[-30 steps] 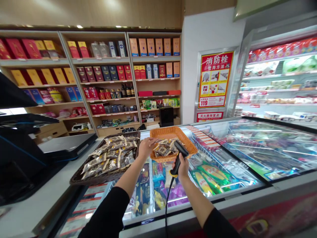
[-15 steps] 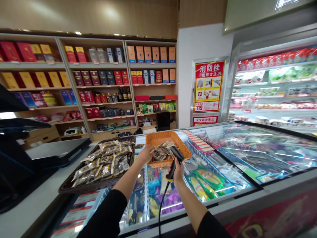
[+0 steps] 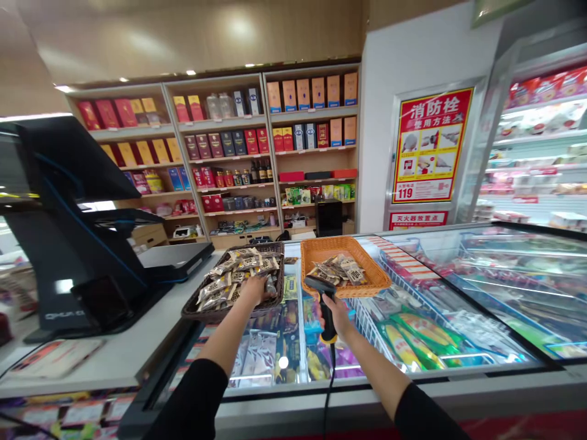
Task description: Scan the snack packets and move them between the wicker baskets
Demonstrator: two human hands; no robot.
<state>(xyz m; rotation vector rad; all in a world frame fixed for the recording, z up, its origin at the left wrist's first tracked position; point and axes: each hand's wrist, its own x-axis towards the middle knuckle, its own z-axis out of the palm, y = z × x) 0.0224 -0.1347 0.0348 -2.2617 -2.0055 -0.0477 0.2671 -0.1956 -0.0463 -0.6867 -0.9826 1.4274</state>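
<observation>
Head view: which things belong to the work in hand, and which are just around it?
Apparently in use:
scanner, held in the right hand
dark basket of packets, left hand at them
orange basket, with similar packets

Apparently just around:
red poster
orange boxes above
green packs inside the glass-topped freezer

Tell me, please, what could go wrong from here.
The left hand is among heaped cream-and-clear plastic packets in the dark brown woven basket, so a packet near the rim might get pushed out. The black handheld scanner with yellow trim, in the right hand, appears close to the near rim of the orange woven basket and could bump it. Its thin black cable hangs over the front edge of the glass-topped freezer and might snag.
</observation>
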